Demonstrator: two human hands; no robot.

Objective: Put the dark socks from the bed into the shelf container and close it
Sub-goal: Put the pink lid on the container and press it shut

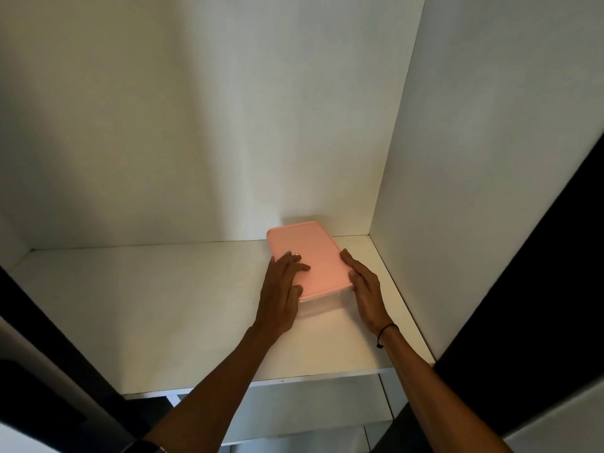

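Observation:
A clear plastic container (322,305) with a pink lid (312,256) sits on the white shelf (163,305), toward the back right corner. The lid lies flat on top of it. My left hand (282,291) rests on the lid's left edge, fingers spread over the top and thumb at the front corner. My right hand (366,292) presses flat against the container's right side, fingers along the lid's rim. No socks are in view; what is inside the container cannot be made out.
The shelf is a white cabinet bay with a back wall (212,125) and a right side panel (457,158) close to the container. Dark door panels (523,289) flank the opening on both sides. A lower white drawer front (310,407) shows below the shelf edge.

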